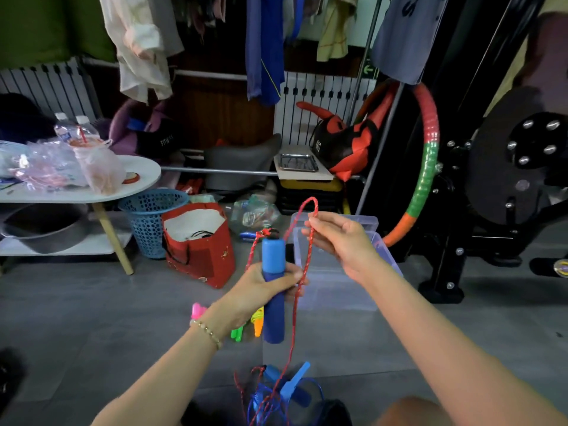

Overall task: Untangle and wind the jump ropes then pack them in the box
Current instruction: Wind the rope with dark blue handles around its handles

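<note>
My left hand grips an upright blue foam handle of a jump rope. Its red speckled rope leaves the handle top, loops up and runs through my right hand, which pinches the loop just above and right of the handle. From there the rope drops to a tangle of red and blue ropes with more blue handles at the bottom of the view. A clear plastic box stands open on the floor behind my hands. Pink, green and orange handles lie on the floor under my left wrist.
A red bag and a blue mesh basket stand on the floor to the left. A white low table with plastic bags is further left. A black gym machine and a hoop fill the right side.
</note>
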Available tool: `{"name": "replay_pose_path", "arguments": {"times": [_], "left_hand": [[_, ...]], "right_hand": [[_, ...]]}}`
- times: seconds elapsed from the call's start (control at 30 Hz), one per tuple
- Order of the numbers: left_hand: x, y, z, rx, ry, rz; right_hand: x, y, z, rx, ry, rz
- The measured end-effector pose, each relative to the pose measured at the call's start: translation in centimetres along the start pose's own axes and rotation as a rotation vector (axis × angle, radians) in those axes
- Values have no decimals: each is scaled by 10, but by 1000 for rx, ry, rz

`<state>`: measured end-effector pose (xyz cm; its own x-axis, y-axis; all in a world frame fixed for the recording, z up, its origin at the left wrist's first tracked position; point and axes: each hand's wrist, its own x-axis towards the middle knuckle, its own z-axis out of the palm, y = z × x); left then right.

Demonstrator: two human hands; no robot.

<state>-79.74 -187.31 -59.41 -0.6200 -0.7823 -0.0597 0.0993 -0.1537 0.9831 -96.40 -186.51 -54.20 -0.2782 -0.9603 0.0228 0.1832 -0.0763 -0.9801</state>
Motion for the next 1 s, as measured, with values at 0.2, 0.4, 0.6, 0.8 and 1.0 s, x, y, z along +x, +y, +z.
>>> {"name": "replay_pose_path", "arguments": {"times": [0.2, 0.4, 0.6, 0.8, 1.0], "left_hand": [[21, 22, -4, -137, 181, 78], [42, 19, -9, -188, 308, 70], [43, -1, -15, -125, 286, 7], [19, -18, 3, 58, -96, -117], [48, 5, -6, -149, 177, 38]], "right_hand": [[-27, 42, -1, -1, -186, 317], [-41, 62, -3, -272, -288, 216], [-31, 49, -6, -215, -204, 103], [7, 17, -15, 39, 79, -51], [-1, 69, -18, -71, -318, 357]]}}
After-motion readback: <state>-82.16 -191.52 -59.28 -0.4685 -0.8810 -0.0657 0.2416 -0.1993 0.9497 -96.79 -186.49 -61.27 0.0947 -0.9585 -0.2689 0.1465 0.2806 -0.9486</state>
